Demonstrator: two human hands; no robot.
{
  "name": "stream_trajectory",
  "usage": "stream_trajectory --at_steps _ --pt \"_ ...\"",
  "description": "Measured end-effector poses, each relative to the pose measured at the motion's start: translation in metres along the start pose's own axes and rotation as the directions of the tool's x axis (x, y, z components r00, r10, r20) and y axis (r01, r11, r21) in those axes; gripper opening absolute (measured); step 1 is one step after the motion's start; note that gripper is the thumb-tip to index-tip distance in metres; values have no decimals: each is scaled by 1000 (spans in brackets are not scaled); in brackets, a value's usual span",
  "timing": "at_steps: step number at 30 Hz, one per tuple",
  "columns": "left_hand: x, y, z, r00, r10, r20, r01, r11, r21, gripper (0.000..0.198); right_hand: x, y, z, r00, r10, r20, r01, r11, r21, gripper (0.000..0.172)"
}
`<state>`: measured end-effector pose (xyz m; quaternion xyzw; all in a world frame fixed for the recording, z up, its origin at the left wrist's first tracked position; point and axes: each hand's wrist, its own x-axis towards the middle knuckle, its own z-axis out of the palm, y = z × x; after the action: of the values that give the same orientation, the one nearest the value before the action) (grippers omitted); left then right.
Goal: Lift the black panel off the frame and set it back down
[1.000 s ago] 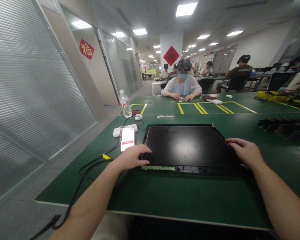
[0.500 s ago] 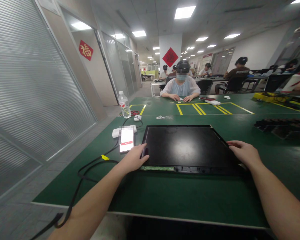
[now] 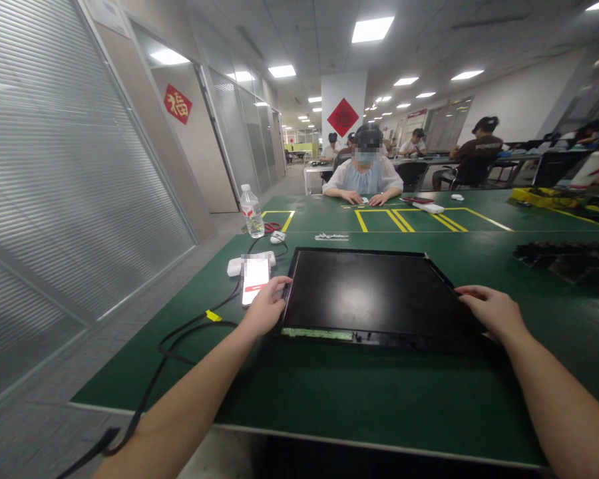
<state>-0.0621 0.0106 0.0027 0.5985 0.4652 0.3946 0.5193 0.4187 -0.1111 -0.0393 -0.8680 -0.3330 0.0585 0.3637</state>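
Note:
A flat black display panel [image 3: 374,289] lies on the green table [image 3: 359,392] in front of me, a strip of green circuit board showing along its near edge. My left hand [image 3: 265,307] grips the panel's left edge, fingers curled round it. My right hand [image 3: 494,311] rests on the panel's right edge, fingers bent over it. The near edge looks slightly raised off the table.
A lit phone [image 3: 255,280] lies just left of the panel beside a white power bank [image 3: 235,265], with a black cable [image 3: 180,342] running off the table. A water bottle [image 3: 252,211] stands behind. A person [image 3: 364,176] sits opposite. Black trays [image 3: 564,256] lie at right.
My left hand slid from the panel's near left corner to its left side edge and curled round it. My right hand stayed on the right edge.

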Motion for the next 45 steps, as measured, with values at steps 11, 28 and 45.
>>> stream_trajectory --at_steps 11,28,45 --pt "3 10 12 949 -246 -200 137 888 -439 40 6 8 3 999 -44 13 44 998 -39 26" --pt "8 6 3 947 -321 -8 284 849 -445 77 3 6 8 992 -122 38 122 992 -15 30" --pt "0 18 3 973 -226 35 223 904 -366 43 8 11 13 987 -151 52 153 988 -30 35"
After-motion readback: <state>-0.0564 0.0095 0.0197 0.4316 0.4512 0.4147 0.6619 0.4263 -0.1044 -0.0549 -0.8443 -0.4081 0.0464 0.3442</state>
